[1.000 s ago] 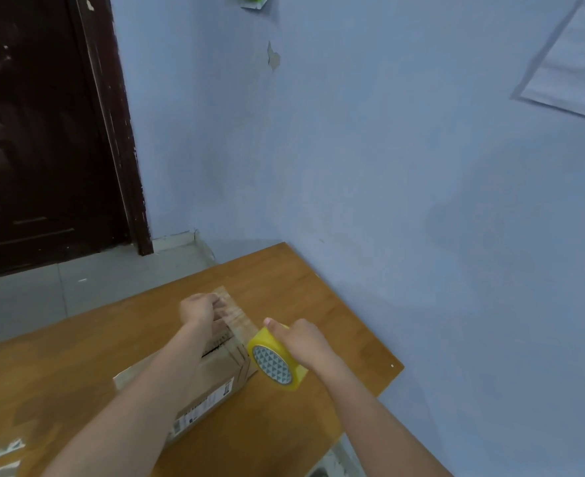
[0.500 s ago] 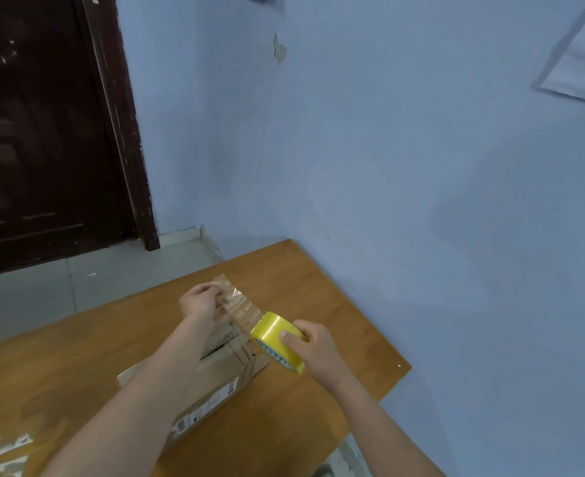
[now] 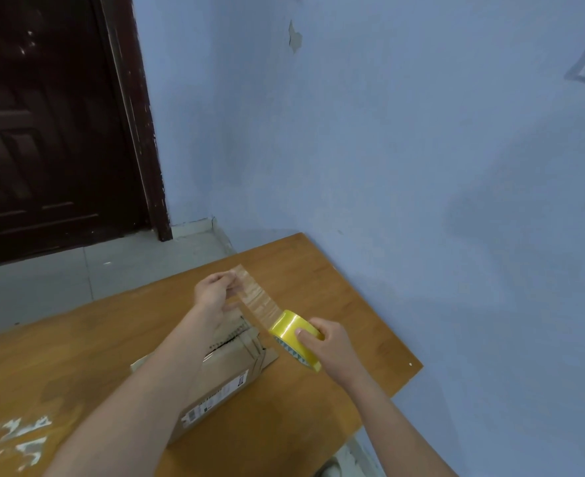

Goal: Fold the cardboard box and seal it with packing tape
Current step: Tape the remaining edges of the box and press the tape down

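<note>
- Cardboard box (image 3: 215,383) lies flat-sided on the tabletop (image 3: 335,280), toward its right edge, partly hidden under the left forearm; its far-end flaps look only loosely closed, one sticking out to the right.
- Left hand (image 3: 213,290) pinches the free end of the clear tape strip (image 3: 255,297), held up above the box's far end.
- Right hand (image 3: 328,342) grips the yellow packing tape roll (image 3: 294,335), fingers curled round it, just right of the box.
- Best done by keeping the strip taut, centring it over the flap seam, pressing the free end down first, then lowering the roll along the seam.
- Slack would probably let it wrinkle or stick to itself.
- Box is plain brown with a printed label on its near side.
</note>
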Demonstrator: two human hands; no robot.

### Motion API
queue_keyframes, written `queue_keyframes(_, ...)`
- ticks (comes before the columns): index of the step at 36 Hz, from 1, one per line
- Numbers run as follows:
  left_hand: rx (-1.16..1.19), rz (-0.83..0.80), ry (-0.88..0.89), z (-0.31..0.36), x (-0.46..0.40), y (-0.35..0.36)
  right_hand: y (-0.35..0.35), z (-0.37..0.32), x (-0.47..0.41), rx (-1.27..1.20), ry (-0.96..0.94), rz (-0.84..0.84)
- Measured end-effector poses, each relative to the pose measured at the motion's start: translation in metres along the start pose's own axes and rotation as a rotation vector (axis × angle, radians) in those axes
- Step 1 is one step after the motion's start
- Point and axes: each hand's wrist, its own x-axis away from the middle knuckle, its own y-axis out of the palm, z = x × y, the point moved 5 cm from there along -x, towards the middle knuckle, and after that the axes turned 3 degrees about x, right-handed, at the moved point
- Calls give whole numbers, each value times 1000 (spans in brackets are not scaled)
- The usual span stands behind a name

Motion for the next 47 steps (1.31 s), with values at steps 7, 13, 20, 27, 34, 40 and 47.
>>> queue_keyframes(7,-246,76,187,14,-1,-12,0,-13,8,-22,-70,-135)
queue_keyframes(13,-272,115,254,10,1,-12,10,-24,13,23,-165,-178)
queue_keyframes(20,-265,185,275,-1,5,-11,16,-12,9,20,-7,-113)
queue_keyframes(27,-310,206,274,-10,10,-5,12,-7,3,57,123,-57)
queue_keyframes(34,-337,244,262,-15,8,-7,7,-7,0,47,182,-98)
queue_keyframes(40,-336,223,294,2,-4,-19,5,5,9,42,168,-108)
queue_keyframes(47,-440,152,324,2,-3,-17,5,15,12,62,183,-117)
